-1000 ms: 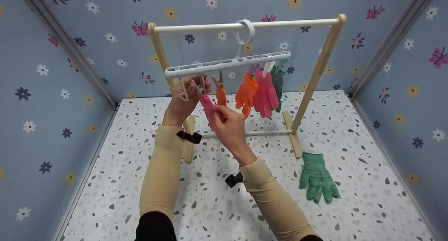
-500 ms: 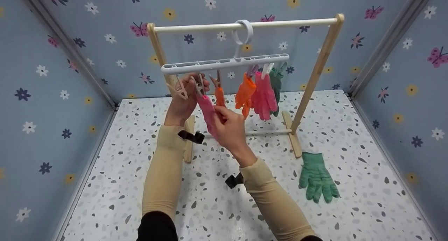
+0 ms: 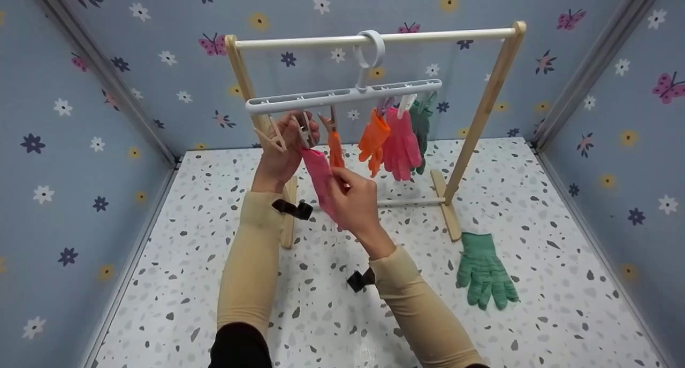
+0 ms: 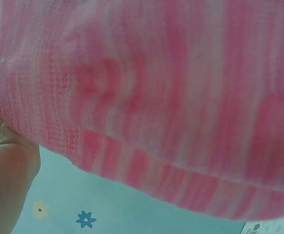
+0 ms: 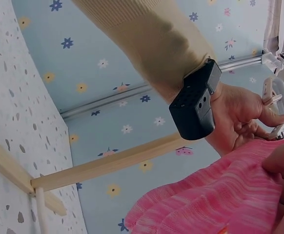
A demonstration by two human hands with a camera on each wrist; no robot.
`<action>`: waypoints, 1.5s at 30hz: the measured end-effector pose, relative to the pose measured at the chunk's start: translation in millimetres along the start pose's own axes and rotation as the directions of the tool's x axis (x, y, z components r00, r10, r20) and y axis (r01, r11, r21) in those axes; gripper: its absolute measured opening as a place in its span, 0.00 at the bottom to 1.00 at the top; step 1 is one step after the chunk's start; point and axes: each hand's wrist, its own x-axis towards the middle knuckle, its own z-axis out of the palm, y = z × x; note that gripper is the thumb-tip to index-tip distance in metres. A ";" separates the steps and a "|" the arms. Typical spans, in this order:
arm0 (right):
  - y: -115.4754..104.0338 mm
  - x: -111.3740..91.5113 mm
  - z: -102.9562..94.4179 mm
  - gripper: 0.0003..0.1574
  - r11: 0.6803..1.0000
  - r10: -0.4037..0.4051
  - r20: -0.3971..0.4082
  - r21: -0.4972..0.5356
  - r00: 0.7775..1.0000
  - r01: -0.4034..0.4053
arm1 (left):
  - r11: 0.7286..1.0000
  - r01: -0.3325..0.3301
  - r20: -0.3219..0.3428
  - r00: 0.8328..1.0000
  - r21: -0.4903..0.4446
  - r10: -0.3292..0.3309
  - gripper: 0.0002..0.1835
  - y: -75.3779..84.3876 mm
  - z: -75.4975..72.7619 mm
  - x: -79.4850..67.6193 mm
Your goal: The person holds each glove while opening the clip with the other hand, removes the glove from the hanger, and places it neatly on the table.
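Note:
My left hand (image 3: 279,156) pinches a pale clothespin (image 3: 304,135) hanging under the left part of the light grey hanger (image 3: 299,103). Directly below the clothespin is a pink knitted glove (image 3: 318,178), its cuff end uppermost and close against the clip's lower tip. My right hand (image 3: 356,199) grips that glove along its side, thumb and fingers pinching the fabric. In the left wrist view the striped pink glove (image 4: 156,97) fills most of the picture. The right wrist view shows the left hand (image 5: 239,114) at the clip above the glove (image 5: 210,195).
The hanger hooks over the white rail (image 3: 444,36) of a wooden stand. An unused clothespin (image 3: 272,138) hangs at its left end. Orange gloves (image 3: 373,140), another pink glove (image 3: 402,148) and a dark green glove (image 3: 421,127) hang rightward. A green glove (image 3: 486,271) lies on the speckled floor.
My right hand and the pink glove have shifted slightly down and right. The glove's cuff now sits a little lower against the clothespin. My left hand keeps its hold.

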 end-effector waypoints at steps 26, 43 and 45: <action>24.9 -27.5 -10.8 0.09 0.990 0.140 0.035 0.020 0.989 -0.141 | 0.999 -0.013 0.022 1.000 -0.034 0.014 0.24 6.5 -2.8 -3.2; 45.5 -48.1 -40.1 0.08 0.969 0.247 0.021 -0.030 0.969 -0.247 | 0.999 0.035 0.018 0.999 0.029 -0.035 0.28 8.5 -8.1 -7.1; 47.7 -50.6 -44.0 0.08 0.968 0.250 0.016 -0.028 0.968 -0.250 | 0.999 0.038 0.014 0.999 0.032 -0.038 0.29 8.8 -8.5 -7.8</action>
